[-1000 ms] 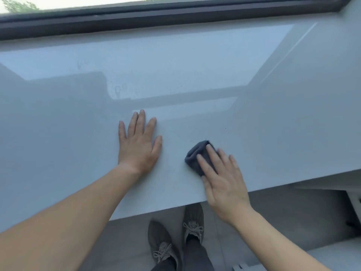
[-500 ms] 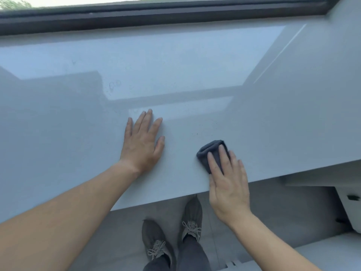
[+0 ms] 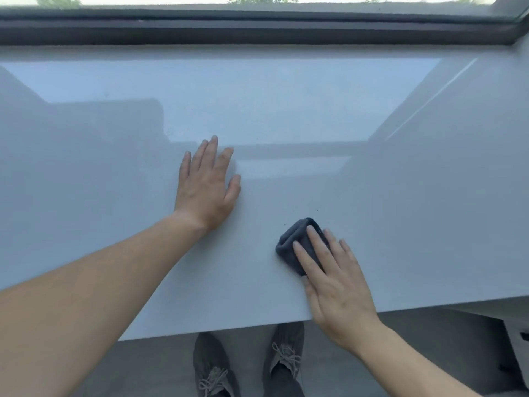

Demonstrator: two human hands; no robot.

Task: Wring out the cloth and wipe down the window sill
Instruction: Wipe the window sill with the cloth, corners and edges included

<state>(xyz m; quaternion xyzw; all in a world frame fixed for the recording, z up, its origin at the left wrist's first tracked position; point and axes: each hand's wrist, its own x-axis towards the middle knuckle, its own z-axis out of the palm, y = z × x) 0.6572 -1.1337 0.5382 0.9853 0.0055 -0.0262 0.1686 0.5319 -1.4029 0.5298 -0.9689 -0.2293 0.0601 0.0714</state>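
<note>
A wide, glossy pale-grey window sill (image 3: 372, 210) fills the view, bounded at its far side by a dark window frame (image 3: 257, 32), with green foliage visible through the glass above. Below the sill's near edge lie a grey floor (image 3: 415, 353) and the person's dark laced shoes (image 3: 214, 365).

The left hand (image 3: 206, 187) lies flat on the sill at centre, palm down, fingers straight and slightly spread; it holds nothing and appears to serve as a brace. The right hand (image 3: 335, 285) rests nearer the front edge, to the right of the left hand and well apart from it. Its straight fingers (image 3: 315, 253) press down on the cloth (image 3: 292, 242), a dark grey folded pad, rather than curling round it.

The cloth sits on the sill under the right fingertips, its rounded fold projecting to the left and away from the person; the remainder is hidden beneath the fingers. The pad seems to run roughly along the line of the fingers, angled up and to the left.

Two small dark specks (image 3: 317, 209) lie on the sill just beyond the cloth. The wringing step appears complete and wiping is in hand. The right hand alone controls the cloth, so the next stroke probably turns on pushing it forward over the specks.
</note>
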